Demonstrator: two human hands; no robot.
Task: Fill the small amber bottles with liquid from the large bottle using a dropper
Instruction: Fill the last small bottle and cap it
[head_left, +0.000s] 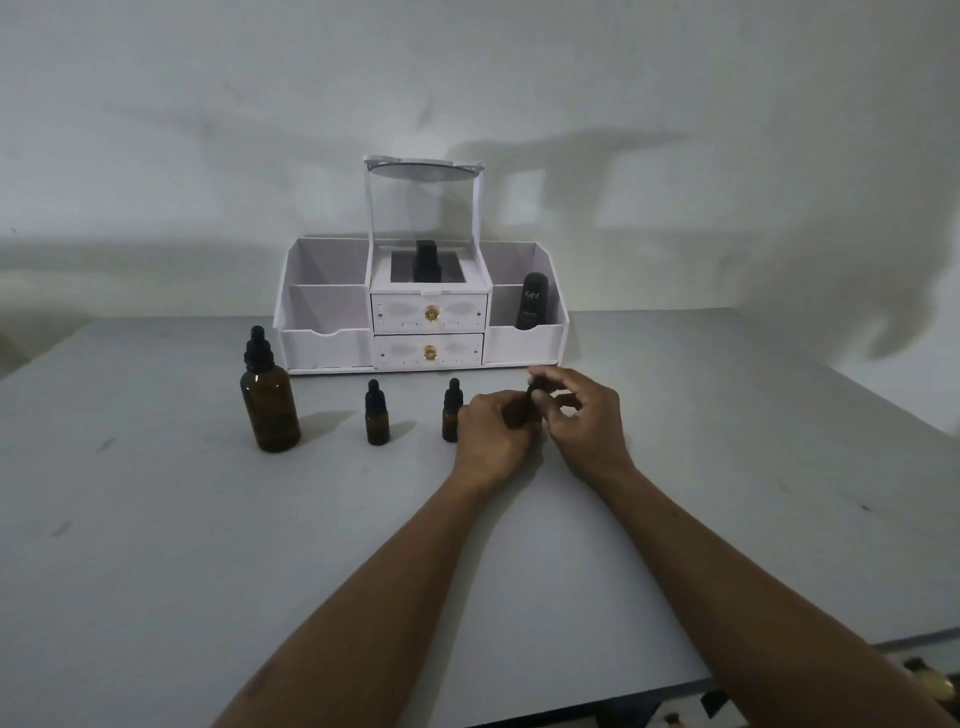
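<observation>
A small amber bottle (519, 413) is held at table centre, largely hidden by the left hand (491, 434) wrapped around it. Its dark dropper cap (534, 387) is pinched by the right hand (582, 415). At nine o'clock two more small bottles (377, 413) (452, 411) and the large bottle (269, 397) stand capped. At twelve o'clock a white organizer (423, 312) is seen.

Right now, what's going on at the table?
A person's left hand grips a small dark bottle on the table, while the right hand pinches its cap. Two small amber bottles and the large bottle stand capped to the left, before a white organizer.
</observation>
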